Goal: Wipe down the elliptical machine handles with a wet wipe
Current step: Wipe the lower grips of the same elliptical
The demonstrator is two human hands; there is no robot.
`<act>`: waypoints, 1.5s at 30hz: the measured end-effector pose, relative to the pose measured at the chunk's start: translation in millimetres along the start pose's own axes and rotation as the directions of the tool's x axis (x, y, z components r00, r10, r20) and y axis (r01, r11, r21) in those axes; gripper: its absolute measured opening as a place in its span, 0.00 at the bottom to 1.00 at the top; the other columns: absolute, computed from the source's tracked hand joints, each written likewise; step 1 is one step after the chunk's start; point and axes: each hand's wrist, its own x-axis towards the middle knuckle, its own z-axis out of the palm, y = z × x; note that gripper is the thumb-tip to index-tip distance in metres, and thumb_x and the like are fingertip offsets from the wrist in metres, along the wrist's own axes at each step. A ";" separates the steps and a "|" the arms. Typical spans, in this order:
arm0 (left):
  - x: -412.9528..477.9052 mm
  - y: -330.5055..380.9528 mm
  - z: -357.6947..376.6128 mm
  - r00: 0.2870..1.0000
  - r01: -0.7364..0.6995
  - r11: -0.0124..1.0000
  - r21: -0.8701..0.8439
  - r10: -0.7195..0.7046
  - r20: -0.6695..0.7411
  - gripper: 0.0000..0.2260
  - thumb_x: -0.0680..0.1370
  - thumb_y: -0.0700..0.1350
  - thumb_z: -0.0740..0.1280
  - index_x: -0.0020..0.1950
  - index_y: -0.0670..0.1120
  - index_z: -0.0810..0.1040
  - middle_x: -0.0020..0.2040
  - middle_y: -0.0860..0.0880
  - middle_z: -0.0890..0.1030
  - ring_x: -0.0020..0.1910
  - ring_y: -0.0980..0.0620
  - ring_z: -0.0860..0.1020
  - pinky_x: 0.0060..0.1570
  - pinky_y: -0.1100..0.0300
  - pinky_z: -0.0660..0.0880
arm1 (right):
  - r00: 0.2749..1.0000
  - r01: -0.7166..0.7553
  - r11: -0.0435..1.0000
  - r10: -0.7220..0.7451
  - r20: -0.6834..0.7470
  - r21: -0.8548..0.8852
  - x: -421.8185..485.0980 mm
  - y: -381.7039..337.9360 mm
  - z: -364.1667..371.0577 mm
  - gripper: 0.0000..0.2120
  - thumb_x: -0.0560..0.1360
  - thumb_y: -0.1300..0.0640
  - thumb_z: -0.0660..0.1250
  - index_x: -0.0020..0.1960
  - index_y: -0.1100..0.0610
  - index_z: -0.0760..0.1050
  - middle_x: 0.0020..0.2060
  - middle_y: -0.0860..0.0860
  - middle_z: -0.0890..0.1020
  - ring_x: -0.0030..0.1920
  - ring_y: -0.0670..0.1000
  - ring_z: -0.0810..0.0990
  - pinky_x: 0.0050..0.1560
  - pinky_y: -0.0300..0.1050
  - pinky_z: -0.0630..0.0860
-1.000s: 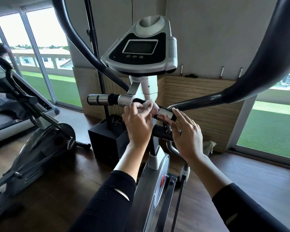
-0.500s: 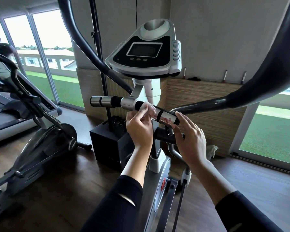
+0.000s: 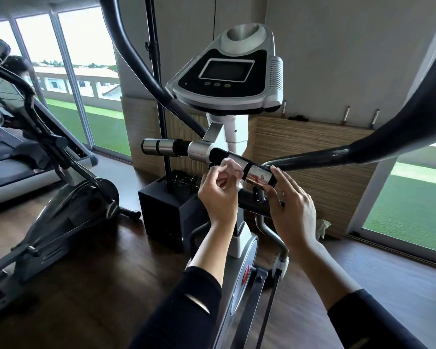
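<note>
- Left of centre in the frame, the far half of the short handlebar (image 3: 161,147) sticks out bare. We judge it is yet to be wiped, so it should follow once the near half is done.
- Just below centre, our left hand (image 3: 218,195) reaches up from beneath the bar with the wrist bent back. Its fingers and thumb are curled and pinch the wet wipe (image 3: 230,167).
- The wipe is bunched into a small wad. It presses on the front and underside of the bar, right beside the shiny grip plate (image 3: 258,176).
- To do this step well, we would open the wad and wrap it round the bar. Then we would press firmly and twist while sliding toward the end, so the back face gets covered too.
- The mirrored plate will likely show streaks, so one slow pass seems better than dabbing.
- Right of the plate, our right hand (image 3: 293,212) is raised with the palm turned inward. Its fingers are straight and spread and hold nothing, and the fingertips touch the bar's end to steady it. We cannot tell where the thumb rests.
- Sweeping through the upper left and right of the frame, the long swing handles (image 3: 363,149) are well apart from both hands. They look like the bulk of the work left.
</note>
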 end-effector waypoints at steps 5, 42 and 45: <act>-4.9 6.0 8.0 0.985 0.133 0.989 -0.068 -0.140 -0.102 0.08 0.71 0.40 0.75 0.48 0.45 0.82 0.44 0.56 0.80 0.47 0.51 0.81 0.49 0.53 0.80 | 1.000 0.015 1.000 -0.015 0.002 -0.001 0.2 -1.0 -3.0 0.20 0.79 0.50 0.63 0.70 0.51 0.71 0.64 0.49 0.78 0.57 0.55 0.81 0.54 0.53 0.77; -8.1 42.9 31.6 0.596 0.547 0.476 -0.689 -0.799 -0.079 0.04 0.73 0.36 0.72 0.47 0.41 0.82 0.42 0.44 0.84 0.38 0.56 0.83 0.40 0.62 0.81 | 0.999 -0.036 0.999 0.036 0.012 -0.007 1.0 -13.8 -8.5 0.20 0.79 0.49 0.64 0.70 0.50 0.71 0.65 0.48 0.77 0.57 0.58 0.81 0.53 0.56 0.77; -7.6 41.5 27.6 0.736 0.461 0.709 -0.534 -0.641 -0.217 0.07 0.73 0.35 0.72 0.50 0.38 0.82 0.40 0.49 0.82 0.35 0.62 0.81 0.36 0.73 0.75 | 1.000 -0.026 1.000 0.026 -0.002 0.000 -0.4 -14.8 -8.7 0.20 0.79 0.51 0.64 0.70 0.50 0.71 0.64 0.49 0.78 0.54 0.59 0.82 0.50 0.55 0.77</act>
